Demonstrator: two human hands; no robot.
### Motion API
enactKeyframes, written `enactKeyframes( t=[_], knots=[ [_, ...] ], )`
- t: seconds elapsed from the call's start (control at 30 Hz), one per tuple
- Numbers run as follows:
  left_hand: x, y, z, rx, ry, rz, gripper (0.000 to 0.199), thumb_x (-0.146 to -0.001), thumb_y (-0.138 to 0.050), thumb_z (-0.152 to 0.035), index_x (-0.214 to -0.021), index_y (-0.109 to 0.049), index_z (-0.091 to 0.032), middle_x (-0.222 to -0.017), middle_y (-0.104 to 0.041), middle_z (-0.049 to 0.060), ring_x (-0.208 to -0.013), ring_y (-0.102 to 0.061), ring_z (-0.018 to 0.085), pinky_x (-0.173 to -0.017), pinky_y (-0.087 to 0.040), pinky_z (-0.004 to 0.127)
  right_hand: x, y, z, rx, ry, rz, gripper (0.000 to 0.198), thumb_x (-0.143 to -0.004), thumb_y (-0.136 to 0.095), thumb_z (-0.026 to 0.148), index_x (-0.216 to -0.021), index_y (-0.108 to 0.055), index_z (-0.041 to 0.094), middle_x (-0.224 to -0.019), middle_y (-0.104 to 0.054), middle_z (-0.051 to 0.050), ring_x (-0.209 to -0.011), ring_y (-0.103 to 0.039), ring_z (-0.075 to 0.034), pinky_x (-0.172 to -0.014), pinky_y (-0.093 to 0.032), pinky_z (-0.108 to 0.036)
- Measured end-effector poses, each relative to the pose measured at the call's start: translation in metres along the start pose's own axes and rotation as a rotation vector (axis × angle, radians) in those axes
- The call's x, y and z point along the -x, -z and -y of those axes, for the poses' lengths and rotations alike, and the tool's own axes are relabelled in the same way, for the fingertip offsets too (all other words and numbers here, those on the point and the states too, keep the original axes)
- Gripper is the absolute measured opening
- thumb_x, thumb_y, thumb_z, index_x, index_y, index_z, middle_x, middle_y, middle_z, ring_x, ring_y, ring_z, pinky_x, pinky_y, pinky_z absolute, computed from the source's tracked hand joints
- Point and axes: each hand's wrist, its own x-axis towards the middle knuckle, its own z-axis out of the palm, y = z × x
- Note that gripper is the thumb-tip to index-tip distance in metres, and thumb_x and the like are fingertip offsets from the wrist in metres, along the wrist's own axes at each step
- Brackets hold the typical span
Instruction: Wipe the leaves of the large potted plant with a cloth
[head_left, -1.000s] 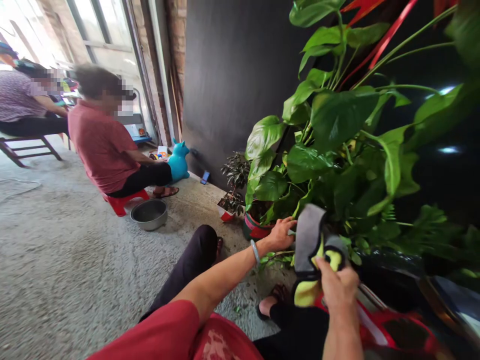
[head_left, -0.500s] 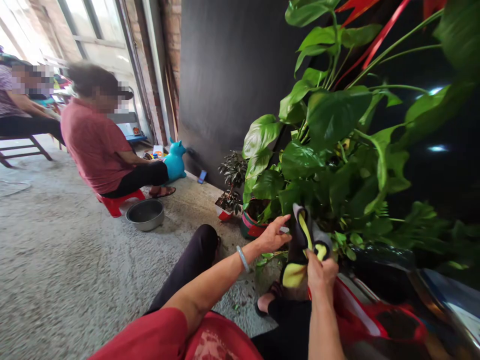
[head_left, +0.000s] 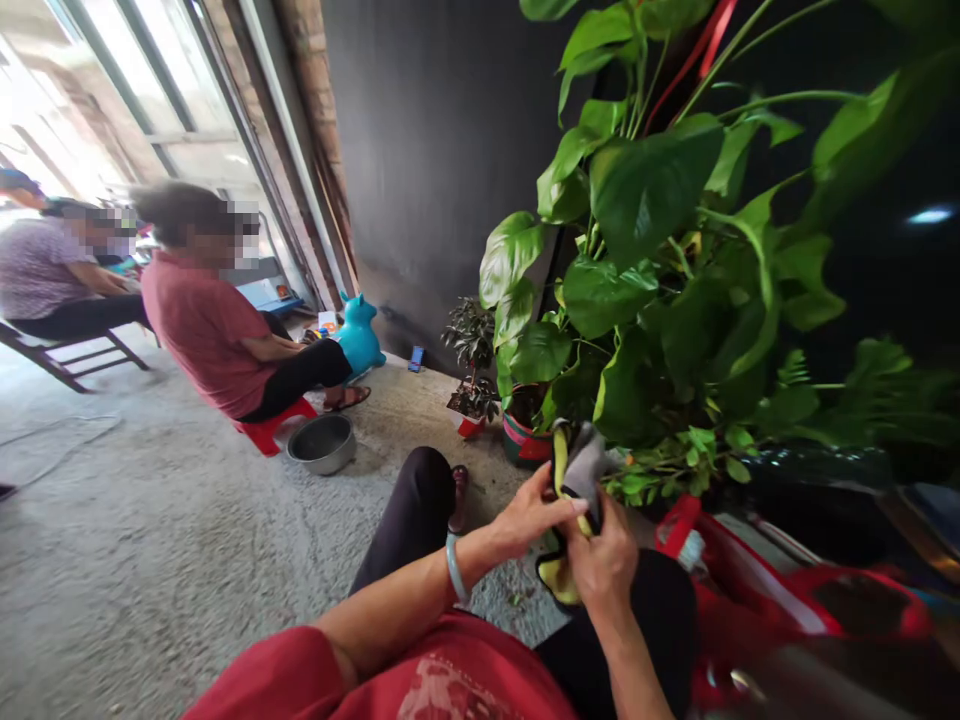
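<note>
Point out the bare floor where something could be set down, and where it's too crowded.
Free: the concrete floor left of the person's left knee, up to the metal bowl. Crowded: around both hands, where plant pots, leaves and the red vehicle close in.

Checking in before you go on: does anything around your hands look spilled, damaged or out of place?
Nothing stands out. Both hands, left hand and right hand, grip the grey-and-yellow cloth beside the potted plant. A few green leaf scraps lie on the concrete floor below; the metal bowl sits upright.
</note>
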Motion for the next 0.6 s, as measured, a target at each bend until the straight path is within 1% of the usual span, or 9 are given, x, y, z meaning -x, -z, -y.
enactKeyframes(
  t=[0.07, 0.13, 0.2, 0.27, 0.3, 0.37, 0.47, 0.53, 0.6],
  knots=[
    [-0.001, -0.003, -0.009, 0.088, -0.049, -0.108, 0.072, -0.054, -0.096, -0.04, -0.115, -0.065, -0.018, -0.1, -0.072, 0.005, -0.089, -0.067, 0.018, -0.081, -0.051, 0.026, 0.004, -0.019, 0.016, 0.012, 0.2, 0.017, 0.044, -0.088, -0.053, 0.045, -0.117, -0.068, 0.016, -0.112, -0.071, -0.019, -0.106, -0.065, -0.034, -0.095, -0.051, -0.05],
    [-0.009, 0.002, -0.014, 0.189, -0.064, -0.247, 0.07, -0.05, -0.096, -0.038, -0.108, -0.061, -0.019, -0.086, -0.069, 0.0, -0.076, -0.064, 0.014, -0.073, -0.051, 0.024, 0.007, -0.031, 0.03, 0.014, 0.299, 0.077, 0.041, -0.085, -0.055, 0.031, -0.121, -0.068, 0.016, -0.116, -0.07, -0.018, -0.11, -0.063, -0.034, -0.099, -0.05, -0.052],
    [-0.018, 0.016, -0.018, 0.244, -0.071, -0.391, 0.067, -0.048, -0.094, -0.034, -0.102, -0.058, -0.019, -0.076, -0.065, -0.004, -0.067, -0.061, 0.013, -0.067, -0.05, 0.024, 0.006, -0.036, 0.04, -0.05, 0.325, 0.199, 0.049, -0.077, -0.06, 0.025, -0.124, -0.068, 0.016, -0.126, -0.068, -0.018, -0.117, -0.061, -0.034, -0.104, -0.048, -0.053],
    [-0.026, 0.034, -0.02, 0.243, -0.078, -0.51, 0.062, -0.047, -0.091, -0.03, -0.099, -0.058, -0.018, -0.071, -0.064, -0.004, -0.062, -0.059, 0.012, -0.064, -0.05, 0.024, -0.003, -0.037, 0.043, -0.205, 0.29, 0.388, 0.052, -0.071, -0.067, 0.027, -0.122, -0.072, 0.019, -0.135, -0.066, -0.015, -0.123, -0.06, -0.034, -0.109, -0.046, -0.052],
    [-0.028, 0.043, -0.021, 0.231, -0.082, -0.549, 0.06, -0.048, -0.089, -0.028, -0.098, -0.059, -0.018, -0.071, -0.065, -0.004, -0.061, -0.059, 0.012, -0.063, -0.05, 0.024, -0.012, -0.038, 0.042, -0.312, 0.209, 0.49, 0.049, -0.068, -0.071, 0.03, -0.116, -0.075, 0.02, -0.135, -0.067, -0.014, -0.124, -0.061, -0.034, -0.109, -0.046, -0.05],
    [-0.029, 0.058, -0.022, 0.208, -0.09, -0.58, 0.054, -0.049, -0.086, -0.026, -0.097, -0.061, -0.017, -0.071, -0.067, -0.003, -0.059, -0.06, 0.013, -0.061, -0.05, 0.025, -0.035, -0.042, 0.034, -0.503, -0.068, 0.602, 0.041, -0.064, -0.079, 0.039, -0.101, -0.079, 0.022, -0.123, -0.073, -0.011, -0.114, -0.066, -0.032, -0.101, -0.052, -0.046],
    [-0.025, 0.071, -0.022, 0.174, -0.084, -0.58, 0.055, -0.048, -0.085, -0.025, -0.098, -0.064, -0.016, -0.073, -0.069, 0.0, -0.061, -0.062, 0.015, -0.062, -0.051, 0.026, -0.08, -0.062, 0.007, -0.617, -0.455, 0.503, 0.043, -0.062, -0.08, 0.051, -0.092, -0.077, 0.022, -0.096, -0.077, -0.009, -0.093, -0.071, -0.029, -0.076, -0.057, -0.039],
    [-0.021, 0.075, -0.02, 0.146, -0.044, -0.578, 0.066, -0.046, -0.088, -0.024, -0.107, -0.065, -0.014, -0.076, -0.07, 0.001, -0.065, -0.064, 0.017, -0.065, -0.053, 0.028, -0.109, -0.082, -0.018, -0.626, -0.568, 0.414, 0.042, -0.064, -0.077, 0.053, -0.092, -0.073, 0.023, -0.089, -0.076, -0.008, -0.086, -0.071, -0.027, -0.065, -0.056, -0.035],
    [-0.018, 0.078, -0.018, 0.117, 0.021, -0.564, 0.08, -0.043, -0.091, -0.023, -0.118, -0.064, -0.013, -0.081, -0.071, 0.003, -0.07, -0.067, 0.02, -0.069, -0.055, 0.03, -0.134, -0.103, -0.044, -0.651, -0.677, 0.358, 0.035, -0.07, -0.075, 0.051, -0.09, -0.07, 0.024, -0.085, -0.074, -0.007, -0.083, -0.071, -0.025, -0.062, -0.055, -0.033]
  ],
)
